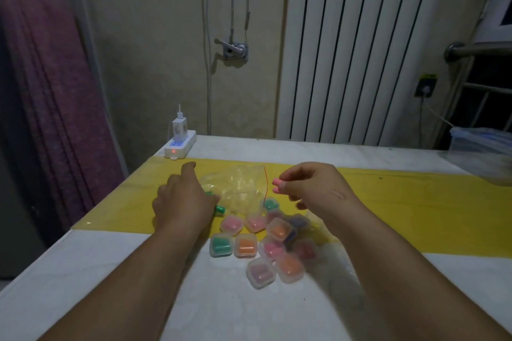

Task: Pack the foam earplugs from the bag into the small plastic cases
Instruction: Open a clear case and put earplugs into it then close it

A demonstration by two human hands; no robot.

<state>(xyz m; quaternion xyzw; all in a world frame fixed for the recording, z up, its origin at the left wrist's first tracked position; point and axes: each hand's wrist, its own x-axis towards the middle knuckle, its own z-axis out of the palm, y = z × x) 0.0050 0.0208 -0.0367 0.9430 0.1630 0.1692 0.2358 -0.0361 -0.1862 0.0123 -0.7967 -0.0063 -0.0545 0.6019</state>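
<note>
Two pink earplugs [276, 186] — between right fingers [294, 174]

Your 2 forearms are bare all the way to your left hand [180, 202] and right hand [313, 185]. A short curved scratch [340, 195] marks your right wrist.

I see a white table [97, 271] with a wide yellow strip [415, 207] laid across it. A clear bag [241, 188] lies on the yellow part, and a bunch of small cases [245, 246] sits just in front of it, some on yellow and some on white. A white power strip [180, 147] sits at the far left corner.
</note>
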